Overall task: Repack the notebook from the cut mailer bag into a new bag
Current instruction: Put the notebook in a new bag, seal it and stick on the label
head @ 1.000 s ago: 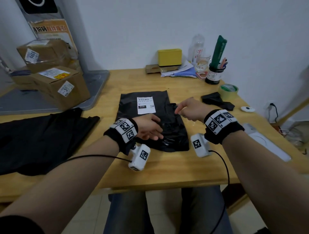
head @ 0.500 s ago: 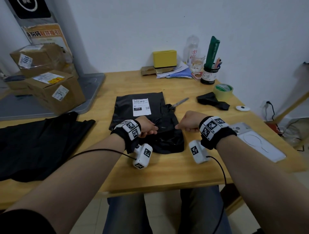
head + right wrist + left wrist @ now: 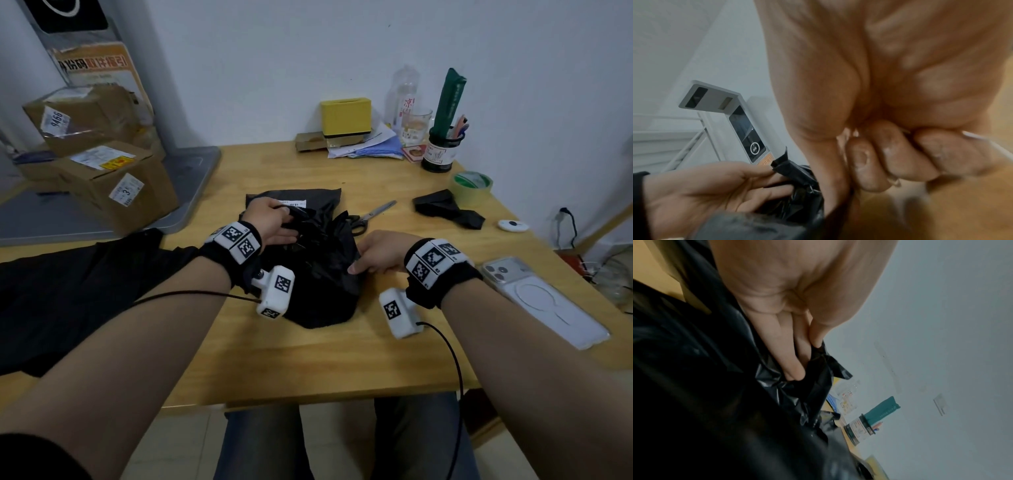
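The black cut mailer bag [image 3: 318,253] lies crumpled in the middle of the wooden table [image 3: 308,363], its white label [image 3: 292,202] half hidden. My left hand [image 3: 274,219] grips the bag's bunched far edge; the left wrist view shows its fingers [image 3: 795,363] and thumb pinching black film [image 3: 818,369]. My right hand [image 3: 370,257] pinches the bag's right side, fingers [image 3: 879,159] curled. A matte black shape [image 3: 322,308] shows at the bag's near end; I cannot tell whether it is the notebook. The left hand [image 3: 715,186] also appears in the right wrist view.
Scissors [image 3: 375,213] lie just behind the bag. A black scrap [image 3: 445,209], a tape roll [image 3: 472,185] and a phone [image 3: 544,301] sit to the right. A pile of black bags [image 3: 68,291] and cardboard boxes [image 3: 120,185] are at the left, desk clutter [image 3: 346,116] at the back.
The bag lay flat a second ago and is now bunched up. My left hand has moved to its far edge, my right hand to its right side.
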Demonstrator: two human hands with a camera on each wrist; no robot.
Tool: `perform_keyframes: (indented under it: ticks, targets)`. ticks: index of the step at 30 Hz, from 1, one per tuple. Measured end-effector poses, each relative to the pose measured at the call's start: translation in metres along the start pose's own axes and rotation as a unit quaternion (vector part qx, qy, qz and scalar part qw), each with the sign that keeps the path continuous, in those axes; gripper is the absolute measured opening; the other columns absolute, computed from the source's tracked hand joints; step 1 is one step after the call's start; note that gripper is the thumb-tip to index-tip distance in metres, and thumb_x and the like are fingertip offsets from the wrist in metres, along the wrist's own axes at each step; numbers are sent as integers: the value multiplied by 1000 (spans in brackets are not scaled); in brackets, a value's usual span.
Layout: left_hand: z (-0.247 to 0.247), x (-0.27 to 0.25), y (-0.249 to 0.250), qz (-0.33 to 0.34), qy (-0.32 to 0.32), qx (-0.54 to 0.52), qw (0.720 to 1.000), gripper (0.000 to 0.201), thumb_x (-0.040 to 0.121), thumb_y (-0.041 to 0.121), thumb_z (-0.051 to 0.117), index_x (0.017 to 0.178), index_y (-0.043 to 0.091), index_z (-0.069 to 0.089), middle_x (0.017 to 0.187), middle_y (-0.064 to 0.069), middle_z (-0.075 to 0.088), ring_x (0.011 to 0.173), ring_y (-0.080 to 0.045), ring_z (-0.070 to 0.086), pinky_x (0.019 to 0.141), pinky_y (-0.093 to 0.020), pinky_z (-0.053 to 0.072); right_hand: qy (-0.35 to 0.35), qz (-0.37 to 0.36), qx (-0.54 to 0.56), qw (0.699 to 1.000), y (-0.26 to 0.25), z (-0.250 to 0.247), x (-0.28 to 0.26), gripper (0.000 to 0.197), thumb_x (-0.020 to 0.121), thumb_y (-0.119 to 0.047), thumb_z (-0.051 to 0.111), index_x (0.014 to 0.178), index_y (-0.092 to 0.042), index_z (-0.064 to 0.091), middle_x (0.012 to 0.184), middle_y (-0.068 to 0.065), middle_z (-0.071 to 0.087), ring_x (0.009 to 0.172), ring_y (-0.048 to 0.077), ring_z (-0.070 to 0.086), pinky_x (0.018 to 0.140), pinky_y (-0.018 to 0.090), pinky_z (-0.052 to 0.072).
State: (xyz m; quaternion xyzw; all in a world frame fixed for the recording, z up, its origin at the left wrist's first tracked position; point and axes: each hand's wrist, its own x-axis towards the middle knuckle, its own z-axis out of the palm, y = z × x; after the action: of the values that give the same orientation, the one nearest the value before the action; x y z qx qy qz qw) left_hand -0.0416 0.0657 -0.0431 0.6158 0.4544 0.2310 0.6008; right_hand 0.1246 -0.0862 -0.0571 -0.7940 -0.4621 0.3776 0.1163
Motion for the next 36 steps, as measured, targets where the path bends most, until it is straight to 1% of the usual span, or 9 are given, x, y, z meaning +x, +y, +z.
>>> perform_keyframes:
  ticks: [2,6,10,14,18,24,27,32,36]
  targets:
    - [-3,7,4,6,21,-15,1000,39,103,11,47,141,5,42,133,-19,58,74,-30,73,51,-32,59,-7,4,0,1000,1,-1,0,6,95,-25,71,97,-20,69,71,-3,57,61,14,49,57,26,37]
    - [-12,15,8,4,50,-31,998,41,103,12,47,144,7,41,134,-17,57,91,-39,71,54,-35,61,10,30,21,999,11,-6,2,15,95,-25,72,83,-22,64,70,-1,56,62,15,48,57,27,36]
    - [-20,19,5,-6,33,-42,999,36,104,14,45,140,7,46,135,-12,56,103,-38,67,72,-41,60,25,34,52,998,18,-8,6,19,94,-28,72,83,-15,63,66,2,51,59,18,43,55,29,32]
    - [-21,19,4,-13,17,-32,999,14,104,13,46,112,11,57,130,-10,58,102,-33,66,80,-44,59,23,19,50,998,15,-8,10,19,93,-27,72,78,-21,63,65,1,51,59,18,44,54,29,33]
    - [-22,14,-6,-38,-16,19,999,20,103,13,47,122,16,48,120,-7,68,104,-28,68,92,-48,55,30,17,48,998,12,-9,16,21,92,-25,73,80,-15,60,63,2,52,56,18,45,52,28,34]
    - [-28,2,-21,-67,-31,58,996,16,101,19,52,116,17,58,100,-3,77,93,-21,72,82,-35,57,32,23,77,996,12,-12,25,23,85,-23,80,92,-8,65,63,3,53,57,19,46,56,32,35]
    - [-32,-2,-20,-67,-15,93,993,11,99,18,55,109,18,60,93,-1,77,79,-17,69,69,-31,51,44,13,103,994,7,-16,23,33,83,-23,82,104,-3,65,65,4,52,56,18,43,52,31,31]
    - [-33,-7,-15,-93,-28,155,983,17,97,24,59,110,18,65,98,1,76,90,-18,65,73,-31,46,184,-42,305,933,-17,-23,18,30,90,-9,68,115,-14,52,74,4,53,57,13,43,50,28,31]
    - [-30,-10,-17,-105,-26,200,974,61,68,41,80,122,18,63,125,-8,63,114,-25,59,88,-36,50,198,-108,404,887,-42,-20,10,25,91,2,49,109,-12,60,77,8,55,61,17,49,55,30,38]
